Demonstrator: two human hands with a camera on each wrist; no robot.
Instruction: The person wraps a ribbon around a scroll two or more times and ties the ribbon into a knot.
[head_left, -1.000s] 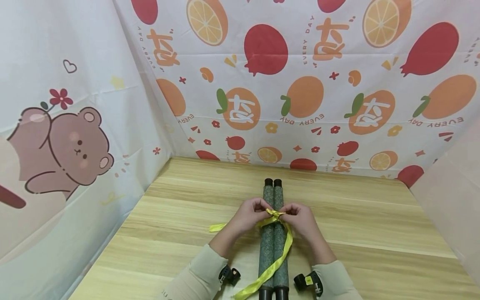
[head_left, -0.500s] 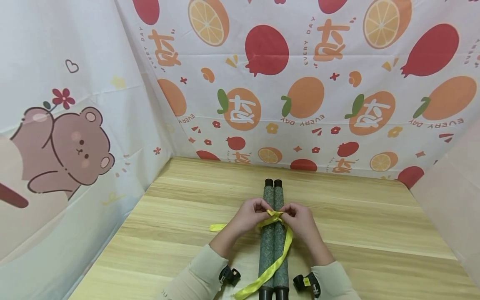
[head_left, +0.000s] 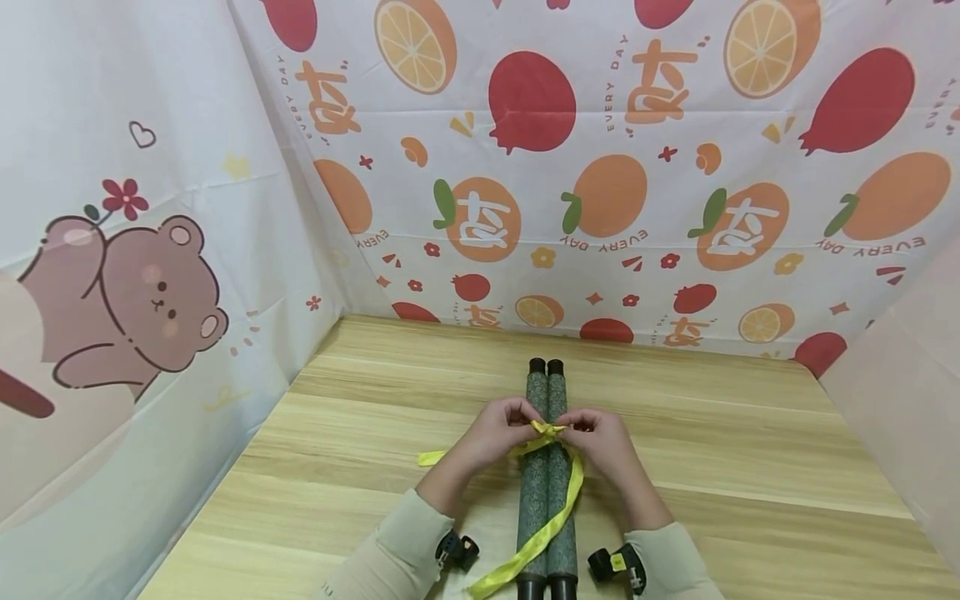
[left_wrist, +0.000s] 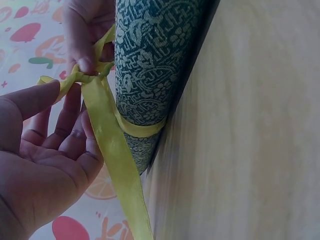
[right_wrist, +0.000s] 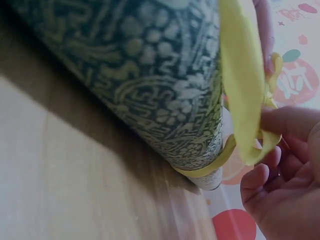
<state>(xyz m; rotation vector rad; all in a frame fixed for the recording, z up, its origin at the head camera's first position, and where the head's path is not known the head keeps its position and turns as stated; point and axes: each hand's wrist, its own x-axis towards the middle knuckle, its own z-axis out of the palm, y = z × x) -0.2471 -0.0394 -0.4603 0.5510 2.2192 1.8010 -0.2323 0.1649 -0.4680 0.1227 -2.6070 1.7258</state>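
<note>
Two rolled scrolls [head_left: 534,500] in green patterned brocade with black end knobs lie side by side on the table. A yellow ribbon [head_left: 558,521] wraps round both and is looped into a knot on top. My left hand [head_left: 495,433] pinches a loop of the ribbon between thumb and forefinger at the knot's left. On the other side my right hand [head_left: 602,442] pinches another loop. One loose tail trails toward the near end of the scrolls; another ribbon end [head_left: 431,458] sticks out left of my left wrist. In the left wrist view, the ribbon [left_wrist: 112,145] hangs down beside the brocade [left_wrist: 150,65].
The wooden table [head_left: 360,400] extends round the scrolls. A fruit-print cloth [head_left: 600,125] hangs along its back edge, and a cloth with a bear print [head_left: 157,292] hangs at the left. Black wrist cameras [head_left: 457,550] sit on both sleeves.
The loops between my fingertips have drawn in to a smaller, tighter knot. My hands have shifted only slightly, and the scrolls lie where they were.
</note>
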